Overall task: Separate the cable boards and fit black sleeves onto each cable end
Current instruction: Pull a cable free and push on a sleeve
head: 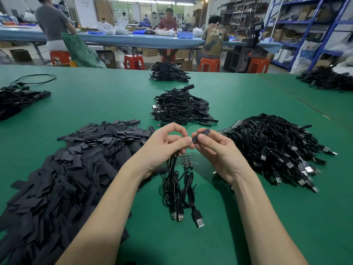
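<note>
My left hand [168,142] pinches the board end of a black USB cable [172,180], whose cord hangs down to the table. My right hand [215,150] holds a flat black sleeve [202,134] by thumb and forefinger, its open end right at the cable end between the two hands. Below the hands lie joined small circuit boards [186,162] with their cables and USB plugs [198,219] trailing toward me. A big heap of loose black sleeves [76,161] lies at my left.
A pile of unsleeved cables [275,148] lies at my right; sleeved cable piles [181,108] sit ahead, with more [168,72] farther back, at the far left [17,100] and far right [328,79]. The green table [248,226] stretches around. People work at a blue bench behind.
</note>
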A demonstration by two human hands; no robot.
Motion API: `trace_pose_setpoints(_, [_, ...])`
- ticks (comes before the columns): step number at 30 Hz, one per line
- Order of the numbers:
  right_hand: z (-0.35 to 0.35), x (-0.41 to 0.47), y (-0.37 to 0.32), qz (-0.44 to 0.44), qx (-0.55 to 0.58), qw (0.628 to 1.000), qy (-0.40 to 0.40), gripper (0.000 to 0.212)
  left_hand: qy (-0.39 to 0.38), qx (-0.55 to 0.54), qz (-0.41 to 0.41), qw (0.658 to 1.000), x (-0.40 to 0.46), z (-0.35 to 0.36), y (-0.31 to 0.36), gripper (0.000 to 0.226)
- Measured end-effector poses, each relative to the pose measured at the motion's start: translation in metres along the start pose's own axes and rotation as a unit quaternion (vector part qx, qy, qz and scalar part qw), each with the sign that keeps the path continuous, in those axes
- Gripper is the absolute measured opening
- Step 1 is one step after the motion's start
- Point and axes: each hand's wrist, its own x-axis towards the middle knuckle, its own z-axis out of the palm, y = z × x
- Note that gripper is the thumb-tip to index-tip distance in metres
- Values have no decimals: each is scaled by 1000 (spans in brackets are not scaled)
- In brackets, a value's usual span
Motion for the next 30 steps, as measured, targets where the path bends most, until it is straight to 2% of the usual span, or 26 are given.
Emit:
trace_pose_setpoints(4, [-2, 3, 1, 5, 38, 998, 49, 13, 57, 77, 34, 995, 4, 2, -4, 10])
trace_pose_setpoints(8, [-9, 4, 0, 27, 57, 997, 45, 21, 77, 113, 65, 989, 4, 1, -7, 7])
trace_pose_setpoints(12, [-12, 4, -2, 31, 55, 998, 31, 15, 78, 111, 62, 989, 2, -1, -7, 7])
trace_pose_setpoints(23, [-6, 7, 3, 42, 49, 997, 49, 21, 61, 106, 65, 990, 3, -5, -9, 6])
trace_pose_setpoints(30, [-6, 9, 5, 44, 38, 997, 43, 13, 59, 104, 60, 991, 2, -5, -7, 6])
